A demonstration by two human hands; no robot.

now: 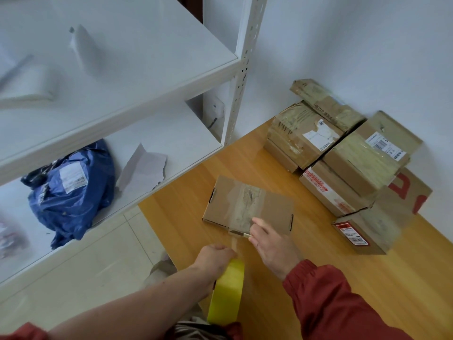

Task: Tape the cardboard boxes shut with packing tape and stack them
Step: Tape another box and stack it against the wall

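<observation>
A flat cardboard box (pixel 247 204) lies on the wooden table (pixel 318 278), with taped boxes (pixel 343 153) stacked far right. Near it, the left hand (pixel 215 256) grips a yellow tape roll (pixel 228 290) while the right hand (pixel 274 246) pinches a small cutter (pixel 239 233) (tip at the box's near edge).

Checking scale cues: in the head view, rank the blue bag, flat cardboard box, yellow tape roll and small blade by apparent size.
blue bag
flat cardboard box
yellow tape roll, enlarged by nearness to the camera
small blade

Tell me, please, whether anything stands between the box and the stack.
Nothing visible does; only bare table separates the box from the stack. Tape ties the box to the roll in the left hand; the right hand holds a cutter.
</observation>
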